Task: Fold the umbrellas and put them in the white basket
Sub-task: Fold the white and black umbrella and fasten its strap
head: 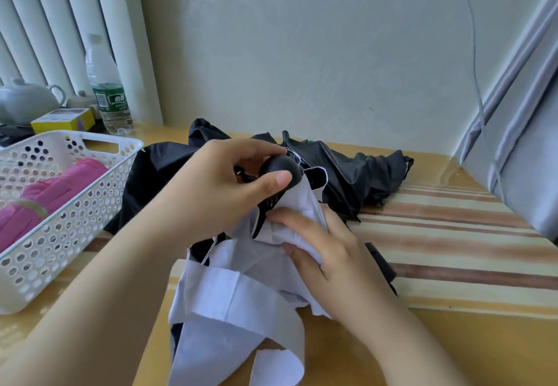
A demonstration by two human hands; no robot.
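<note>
So from my feed: far left, well clear of any fingers, sits the white basket (65, 201), and there's a folded pink umbrella (45, 201) already lying inside it. Behind the basket I can see a teapot (25, 100), a yellow box (62, 121) and a plastic water bottle (105, 89), all back near the wall.

Moving right, the left hand (223, 186) is curled around the rounded black handle (282, 171) of the umbrella being worked on, thumb on the near side, the other fingers wrapped over the top. Solid grip, not loose.

Just below those fingers is the white-and-black umbrella (238, 292), its white fabric spilling toward me across the table (453, 271) and a black panel spreading out behind the left wrist.

The right hand (320, 252) sits right under the handle, fingers bent and pinching a bunched fold of that white fabric, thumb pressed on top of it.

Past both sets of fingertips, further back and right, a black umbrella (353, 174) lies crumpled and unfolded on the striped tabletop. Grey curtain (525, 159) hangs at the far right.
</note>
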